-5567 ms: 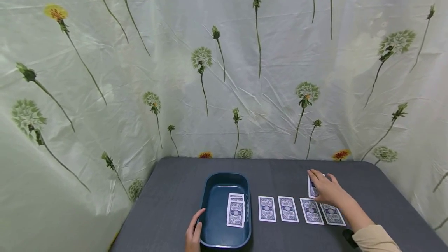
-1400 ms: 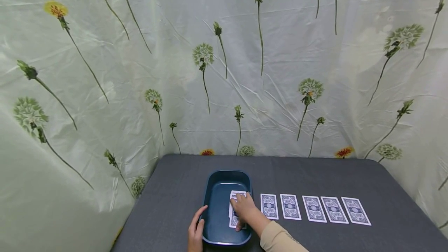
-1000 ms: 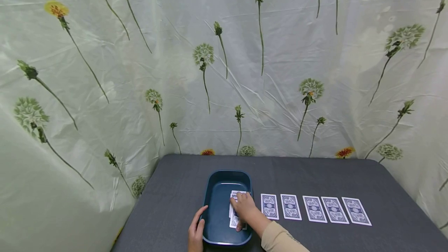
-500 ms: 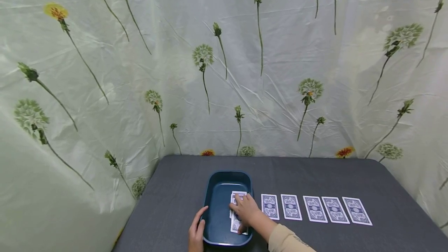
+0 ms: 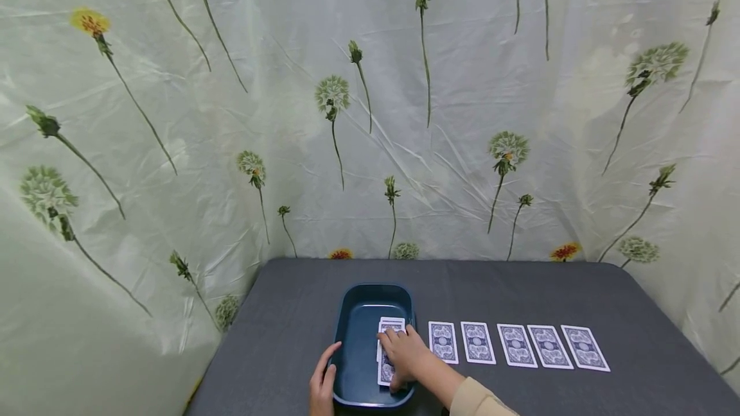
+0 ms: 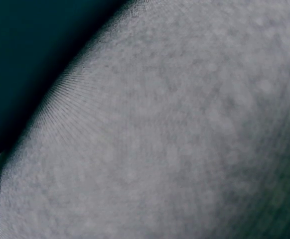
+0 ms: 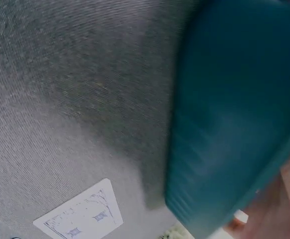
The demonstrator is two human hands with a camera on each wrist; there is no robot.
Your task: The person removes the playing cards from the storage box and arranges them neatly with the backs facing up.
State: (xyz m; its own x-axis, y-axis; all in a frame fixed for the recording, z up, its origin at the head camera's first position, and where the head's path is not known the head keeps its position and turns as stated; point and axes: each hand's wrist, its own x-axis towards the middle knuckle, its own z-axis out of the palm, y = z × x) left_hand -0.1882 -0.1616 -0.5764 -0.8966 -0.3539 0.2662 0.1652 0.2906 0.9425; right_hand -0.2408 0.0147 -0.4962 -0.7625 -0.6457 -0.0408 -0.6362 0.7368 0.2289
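Observation:
My left hand (image 5: 322, 382) holds the left side of a dark blue tray (image 5: 338, 339), with the fingers along its outer wall and the thumb near the rim. Inside the tray, at its right side, lie overlapping playing cards (image 5: 392, 323) with blue-and-white backs up. My right hand (image 5: 407, 353) reaches over the right rim and grips the nearest playing card (image 5: 385, 374), fingers towards its far end and thumb at its near end. In the right wrist view the tray wall (image 7: 224, 114) covers most of the hand (image 7: 277, 211).
Several face-down playing cards (image 5: 477, 343) lie in a row on the dark grey table (image 5: 497, 294), right of the tray. A flower-printed sheet (image 5: 370, 223) hangs behind and beside the table. The left wrist view shows mostly blurred grey cloth (image 6: 160, 124).
My right hand has gone from a card at the back right to the cards in the tray. The row has gained a card at its right end. Lately the gripped card slid slightly nearer.

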